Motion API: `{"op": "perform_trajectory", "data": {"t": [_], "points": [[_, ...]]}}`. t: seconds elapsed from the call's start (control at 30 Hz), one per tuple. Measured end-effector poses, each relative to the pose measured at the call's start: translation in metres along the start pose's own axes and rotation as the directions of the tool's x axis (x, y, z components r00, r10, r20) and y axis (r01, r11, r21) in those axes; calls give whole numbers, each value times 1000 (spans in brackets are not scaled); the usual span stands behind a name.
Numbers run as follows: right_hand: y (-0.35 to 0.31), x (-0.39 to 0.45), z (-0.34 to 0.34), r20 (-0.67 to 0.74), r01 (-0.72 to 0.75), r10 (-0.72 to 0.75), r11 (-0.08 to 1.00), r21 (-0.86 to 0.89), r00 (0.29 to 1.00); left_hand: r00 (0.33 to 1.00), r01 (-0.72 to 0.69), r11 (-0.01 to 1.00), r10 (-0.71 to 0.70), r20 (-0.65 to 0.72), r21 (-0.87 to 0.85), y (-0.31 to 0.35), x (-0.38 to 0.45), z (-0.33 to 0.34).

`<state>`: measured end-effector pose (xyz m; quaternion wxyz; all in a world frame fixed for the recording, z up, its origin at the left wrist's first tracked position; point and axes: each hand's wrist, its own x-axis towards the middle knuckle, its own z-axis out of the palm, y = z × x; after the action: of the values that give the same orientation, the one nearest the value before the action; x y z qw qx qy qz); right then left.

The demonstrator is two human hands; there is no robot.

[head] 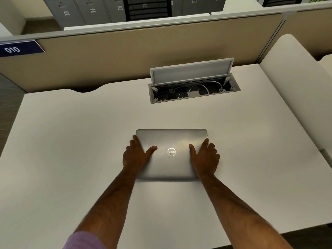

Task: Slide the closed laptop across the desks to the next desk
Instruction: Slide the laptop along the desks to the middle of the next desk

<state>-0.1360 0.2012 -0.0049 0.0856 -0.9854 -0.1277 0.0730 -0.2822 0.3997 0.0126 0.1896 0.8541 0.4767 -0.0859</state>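
On near half of desk (71, 141), midway between its side edges: closed laptop (170, 153), lid up, long axis running left-right. We have left hand (136, 155) on its left edge, right hand (204, 155) on its right edge; fingers spread and wrapped over the sides, thumbs flat on lid, so we grip laptop from both ends. Next desk (294, 90) lies to right, apparently flush. We judge slide goes along long axis, right hand leading, left hand pushing. Open cable box (194, 90) sits well behind path.
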Motion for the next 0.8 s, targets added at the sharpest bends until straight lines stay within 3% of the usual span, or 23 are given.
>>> {"op": "perform_trajectory", "data": {"t": [0.4,0.6,0.8], "points": [[9,-4,-3,-9,47,-47,998,35,999,998,16,999,-13,-64,48,1,-5,7],[13,-4,-10,30,72,-73,997,41,997,979,123,984,-141,-149,-128,5,-17,12],[13,-6,-9,51,40,-43,998,51,998,973,160,965,-189,-129,-206,7,-15,12]]}}
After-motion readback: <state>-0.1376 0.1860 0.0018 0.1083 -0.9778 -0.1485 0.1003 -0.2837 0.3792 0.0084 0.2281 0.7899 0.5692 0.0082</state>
